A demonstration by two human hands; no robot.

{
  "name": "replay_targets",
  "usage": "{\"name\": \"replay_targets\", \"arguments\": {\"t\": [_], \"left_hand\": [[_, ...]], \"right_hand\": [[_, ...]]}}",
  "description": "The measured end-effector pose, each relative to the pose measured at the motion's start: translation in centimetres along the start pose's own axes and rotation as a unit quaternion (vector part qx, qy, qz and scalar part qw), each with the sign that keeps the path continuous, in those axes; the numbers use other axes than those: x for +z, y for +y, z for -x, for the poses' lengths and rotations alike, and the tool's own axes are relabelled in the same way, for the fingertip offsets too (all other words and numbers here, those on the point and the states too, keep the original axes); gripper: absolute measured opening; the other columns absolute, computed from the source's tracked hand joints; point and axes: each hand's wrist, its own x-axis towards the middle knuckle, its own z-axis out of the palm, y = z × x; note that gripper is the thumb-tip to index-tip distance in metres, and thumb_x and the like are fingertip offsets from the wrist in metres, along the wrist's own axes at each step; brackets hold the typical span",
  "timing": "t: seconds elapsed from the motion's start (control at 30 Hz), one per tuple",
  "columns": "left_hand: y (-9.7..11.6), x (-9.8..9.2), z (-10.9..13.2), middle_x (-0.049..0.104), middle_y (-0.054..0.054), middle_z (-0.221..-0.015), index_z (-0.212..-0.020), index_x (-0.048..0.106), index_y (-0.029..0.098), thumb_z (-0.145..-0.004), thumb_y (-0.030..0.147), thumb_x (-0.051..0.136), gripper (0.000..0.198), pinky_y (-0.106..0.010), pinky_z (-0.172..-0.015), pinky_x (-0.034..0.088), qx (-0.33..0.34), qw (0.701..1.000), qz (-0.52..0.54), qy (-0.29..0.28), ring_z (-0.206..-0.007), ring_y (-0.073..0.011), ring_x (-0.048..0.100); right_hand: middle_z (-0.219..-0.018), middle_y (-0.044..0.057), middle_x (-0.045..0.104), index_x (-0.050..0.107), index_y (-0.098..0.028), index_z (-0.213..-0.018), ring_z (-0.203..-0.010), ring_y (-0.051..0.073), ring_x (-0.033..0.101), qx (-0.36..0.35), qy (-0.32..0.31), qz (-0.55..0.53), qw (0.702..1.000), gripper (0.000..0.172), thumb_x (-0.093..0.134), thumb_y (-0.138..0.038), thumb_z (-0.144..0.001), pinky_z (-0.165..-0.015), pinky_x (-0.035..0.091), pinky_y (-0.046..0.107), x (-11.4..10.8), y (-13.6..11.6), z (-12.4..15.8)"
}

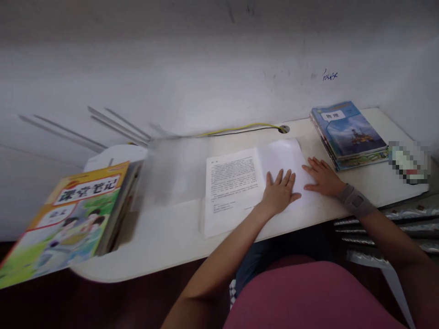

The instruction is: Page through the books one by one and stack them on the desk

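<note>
An open book (233, 214) lies on the white desk in front of me, with printed text on its left page and a blank white right page (279, 153). My left hand (279, 192) rests flat on the blank page near the fold, fingers spread. On the outer edge of that page lies my right hand (324, 178), also flat with its fingers apart, a grey band around the wrist. Neither hand grips anything. To the left of the book a clear plastic sheet (171, 173) lies on the desk, blurred.
A stack of books (353, 130) with a blue cover on top stands at the back right, beside a pixelated object (408, 162). Another book pile (78, 219) sits at the left edge. Yellow and black cables (236, 129) run along the wall into a desk hole (284, 129).
</note>
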Motion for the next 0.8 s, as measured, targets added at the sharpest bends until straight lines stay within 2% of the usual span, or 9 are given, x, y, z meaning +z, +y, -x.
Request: {"name": "replay_targets", "arguments": {"t": [0.27, 0.43, 0.8], "left_hand": [[0.1, 0.1, 0.5, 0.019, -0.010, -0.155, -0.148, 0.023, 0.019, -0.094, 0.056, 0.024, 0.065, -0.066, -0.110, 0.012, 0.014, 1.000, -0.005, -0.001, -0.143, -0.0322, 0.015], [0.2, -0.2, -0.2, 0.017, -0.008, -0.155, -0.149, 0.019, 0.018, -0.094, 0.057, 0.025, 0.068, -0.065, -0.110, 0.011, 0.016, 1.000, 0.000, -0.012, -0.144, -0.0308, 0.013], [0.9, -0.3, -0.8, 0.016, -0.012, -0.155, -0.149, 0.013, 0.011, -0.094, 0.056, 0.028, 0.073, -0.064, -0.111, 0.012, 0.006, 1.000, -0.002, -0.019, -0.143, -0.0304, 0.014]], "right_hand": [[-0.153, 0.019, 0.025, 0.036, -0.015, -0.144, -0.142, 0.033, 0.018, -0.004, -0.013, -0.007, 1.000, 0.082, 0.047, -0.068, -0.081, -0.112, 0.018, 0.052, -0.1, 0.0, -0.1], [-0.153, 0.019, 0.023, 0.035, -0.015, -0.144, -0.142, 0.033, 0.016, -0.005, -0.008, -0.008, 1.000, 0.082, 0.047, -0.067, -0.081, -0.112, 0.017, 0.052, -0.1, 0.0, 0.0], [-0.154, 0.019, 0.022, 0.035, -0.015, -0.144, -0.142, 0.034, 0.016, -0.008, -0.008, -0.010, 1.000, 0.083, 0.047, -0.067, -0.081, -0.112, 0.017, 0.052, 0.0, 0.2, 0.0]]}}
